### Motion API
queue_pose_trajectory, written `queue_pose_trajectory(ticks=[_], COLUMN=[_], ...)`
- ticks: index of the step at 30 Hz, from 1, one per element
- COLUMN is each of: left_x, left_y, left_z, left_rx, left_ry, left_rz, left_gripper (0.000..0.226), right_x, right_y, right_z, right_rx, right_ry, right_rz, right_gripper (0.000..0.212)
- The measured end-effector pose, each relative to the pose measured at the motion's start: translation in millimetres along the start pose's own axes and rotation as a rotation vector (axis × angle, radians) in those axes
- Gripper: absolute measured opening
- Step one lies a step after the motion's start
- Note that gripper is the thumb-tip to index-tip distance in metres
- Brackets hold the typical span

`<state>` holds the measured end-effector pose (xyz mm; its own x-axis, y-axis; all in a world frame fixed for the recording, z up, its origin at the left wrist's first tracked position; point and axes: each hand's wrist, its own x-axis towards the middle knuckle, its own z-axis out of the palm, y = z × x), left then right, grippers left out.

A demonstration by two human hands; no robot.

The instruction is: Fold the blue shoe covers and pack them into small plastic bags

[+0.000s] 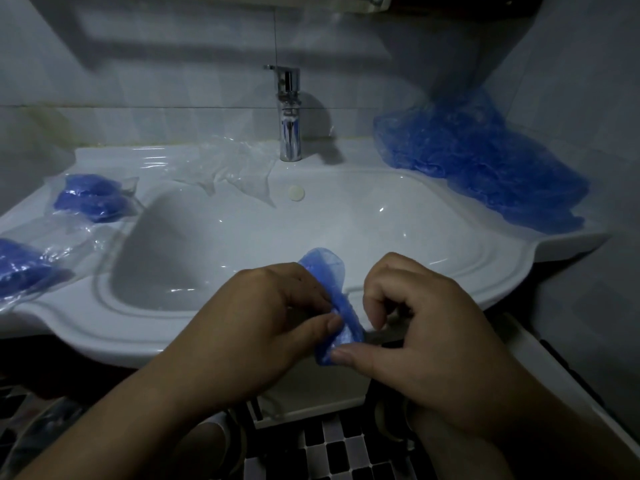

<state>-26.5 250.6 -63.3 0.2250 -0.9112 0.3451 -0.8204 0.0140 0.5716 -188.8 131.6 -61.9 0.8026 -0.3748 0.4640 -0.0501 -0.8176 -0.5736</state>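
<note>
A folded blue shoe cover [334, 299] stands between my hands over the front rim of the white sink [104, 327]. My left hand [263, 323] pinches its left side with thumb and curled fingers. My right hand [422, 327] pinches its lower end with the thumb, fingers curled. A pile of loose blue shoe covers [481, 161] lies at the back right of the counter. Two clear bags with blue covers inside, a packed bag [93, 197] and a second packed bag [20, 268], lie at the left. Empty clear plastic bags [221, 164] lie behind the basin.
A chrome faucet [290, 112] rises at the back centre above the basin. Tiled walls close in the back and right. Below the sink's front edge there is a black-and-white tiled floor [332, 452] and a white cabinet edge [540, 368] at the right.
</note>
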Motion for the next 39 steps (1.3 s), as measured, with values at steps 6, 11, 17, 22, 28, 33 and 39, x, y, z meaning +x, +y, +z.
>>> queue_pose_trajectory(ticks=[6, 11, 17, 22, 28, 33, 39], left_x=[-1.5, -1.4, -2.6, -0.7, 5.4, 3.5, -1.0], left_y=[-0.8, 0.8, 4.1, 3.7, 7.2, 4.6, 9.7], left_z=[1.5, 0.9, -10.0, -9.2, 5.7, 12.6, 1.5], left_rx=[0.0, -0.032, -0.132, -0.233, -0.082, -0.02, -0.072], left_ry=[0.044, 0.041, -0.112, -0.088, 0.12, 0.16, 0.07], left_rz=[-0.053, -0.033, 0.0, -0.11, -0.149, -0.15, -0.03], left_gripper=[0.012, 0.01, 0.022, 0.044, 0.019, 0.023, 0.012], right_x=[-1.0, 1.0, 1.9, 6.1, 7.3, 5.4, 5.7], right_y=[1.1, 8.0, 4.9, 8.9, 9.0, 10.7, 8.1], right_z=[-7.8, -1.8, -0.9, 10.9, 15.1, 6.0, 1.3], right_rx=[-0.128, -0.108, 0.026, -0.006, -0.05, -0.087, -0.04], right_ry=[-0.206, -0.126, -0.069, 0.07, 0.121, -0.096, -0.099], right_rz=[-0.09, -0.136, -0.034, 0.115, 0.104, 0.036, -0.001], right_gripper=[0.04, 0.015, 0.011, 0.016, 0.02, 0.023, 0.002])
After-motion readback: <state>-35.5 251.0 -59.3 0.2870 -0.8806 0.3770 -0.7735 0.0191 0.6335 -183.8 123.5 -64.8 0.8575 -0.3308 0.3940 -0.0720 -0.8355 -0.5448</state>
